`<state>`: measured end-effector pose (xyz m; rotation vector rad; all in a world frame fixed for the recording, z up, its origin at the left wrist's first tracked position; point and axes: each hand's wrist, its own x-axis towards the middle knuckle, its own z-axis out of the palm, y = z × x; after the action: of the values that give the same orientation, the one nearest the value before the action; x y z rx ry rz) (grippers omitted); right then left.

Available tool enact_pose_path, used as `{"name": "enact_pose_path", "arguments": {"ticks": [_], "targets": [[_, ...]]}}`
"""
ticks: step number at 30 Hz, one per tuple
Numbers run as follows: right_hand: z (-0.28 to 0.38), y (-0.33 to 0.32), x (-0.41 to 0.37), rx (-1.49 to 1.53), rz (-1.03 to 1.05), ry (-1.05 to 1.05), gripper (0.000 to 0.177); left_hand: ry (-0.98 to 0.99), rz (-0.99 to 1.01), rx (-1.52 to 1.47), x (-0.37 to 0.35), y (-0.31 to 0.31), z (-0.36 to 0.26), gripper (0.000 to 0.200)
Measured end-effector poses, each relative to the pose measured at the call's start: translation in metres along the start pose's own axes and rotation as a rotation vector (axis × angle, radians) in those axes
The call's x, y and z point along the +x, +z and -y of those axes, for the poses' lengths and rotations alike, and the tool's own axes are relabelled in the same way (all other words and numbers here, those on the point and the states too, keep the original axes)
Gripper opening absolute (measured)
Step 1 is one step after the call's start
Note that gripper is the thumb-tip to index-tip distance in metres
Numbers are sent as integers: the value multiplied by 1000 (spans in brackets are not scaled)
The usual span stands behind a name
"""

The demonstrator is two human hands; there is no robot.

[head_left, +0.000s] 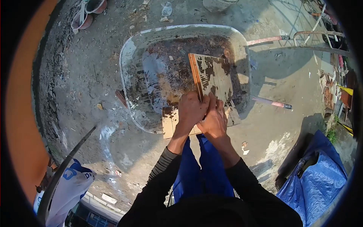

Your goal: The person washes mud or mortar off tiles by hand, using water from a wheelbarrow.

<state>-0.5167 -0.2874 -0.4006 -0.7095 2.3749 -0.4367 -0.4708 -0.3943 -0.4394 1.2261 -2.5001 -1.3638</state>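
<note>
A stained ceramic tile point(216, 75) with a pale plank pattern and orange edge is tilted over a dirty wheelbarrow tray point(130, 49). My left hand point(191, 112) is closed at its near left corner, fingers curled around the edge. Close beside it, my right hand point(214, 118) is closed on the same near end, thumbs almost touching. The fingertips of both hands are partly hidden. Below the hands, a second pale tile piece point(168, 123) lies across the near rim, partly covered by my left hand.
Wheelbarrow handles point(272, 102) stick out to the right. A blue tarpaulin point(321, 181) is bunched at lower right, and a white sack point(75, 179) at lower left. Buckets point(83, 20) stand at upper left. Metal tubing point(319, 33) and rubble line the right side.
</note>
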Motion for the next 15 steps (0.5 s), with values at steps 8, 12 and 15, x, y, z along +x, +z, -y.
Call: {"name": "enact_pose_path", "arguments": {"ticks": [8, 12, 15], "targets": [[-82, -61, 27, -178, -167, -117, 55, 100, 134, -75, 4, 35, -98, 29], [-79, -137, 21, -70, -41, 74, 61, 515, 73, -144, -7, 53, -106, 36], [-95, -167, 29, -99, -33, 140, 60, 90, 43, -260, -47, 30, -114, 46]]}}
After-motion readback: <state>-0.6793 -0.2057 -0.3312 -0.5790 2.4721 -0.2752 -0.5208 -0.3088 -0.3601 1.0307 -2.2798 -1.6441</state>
